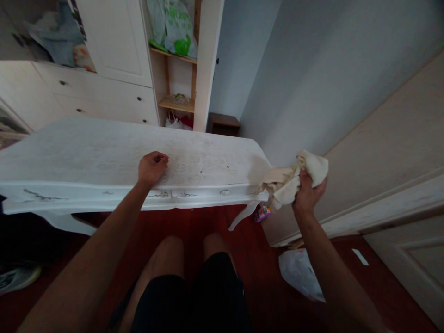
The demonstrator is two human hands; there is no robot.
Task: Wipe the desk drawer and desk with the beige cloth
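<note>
Bunched in my right hand point(310, 194) is a cream cloth point(283, 185), held just off the right end of a white table point(114, 152). Part of the cloth hangs down by the table's corner. My left hand point(152, 167) is closed, fingers curled, at the tabletop near its front edge. Whatever it holds, if anything, is hidden inside the fingers. Faint grey smudges and a few small dark specks mark the tabletop. Carved ornaments run along the table's front.
Behind the table stands a white cabinet point(114, 41) with an open door and plastic bags point(176, 27) on a shelf. A small brown stool-like box point(225, 124) sits by the wall. On the red floor lie a white plastic bag point(300, 273) and a pink packet point(262, 213).
</note>
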